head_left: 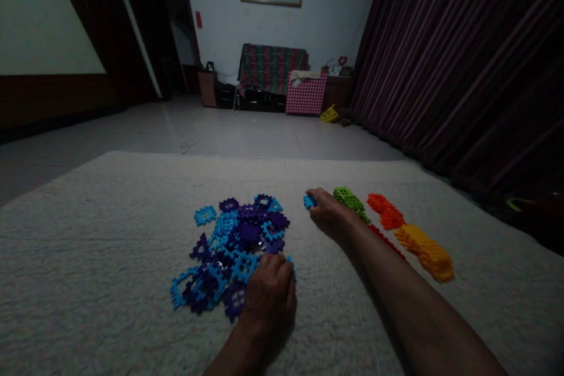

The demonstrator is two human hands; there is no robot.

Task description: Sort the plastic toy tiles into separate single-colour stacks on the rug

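Note:
A loose heap of blue and purple interlocking plastic pieces (249, 233) lies on the carpet in front of me. My left hand (271, 288) is curled at the heap's near right edge. The toothed rim of a light blue piece (291, 268) shows past its fingers, which hide the rest. Farther out, to the right of the heap, my right hand (325, 209) has its fingers closed around another blue piece (309, 201), low over the carpet. Just right of that hand lies a row of green pieces (349, 202). The right forearm partly covers a row of red pieces (388, 241).
Orange-red pieces (386, 210) and a stack of yellow-orange pieces (424, 251) lie on the right side of the cream carpet (132, 235). A dark curtain (423, 59) hangs at the right. Cloth-covered furniture (273, 67) stands against the far wall.

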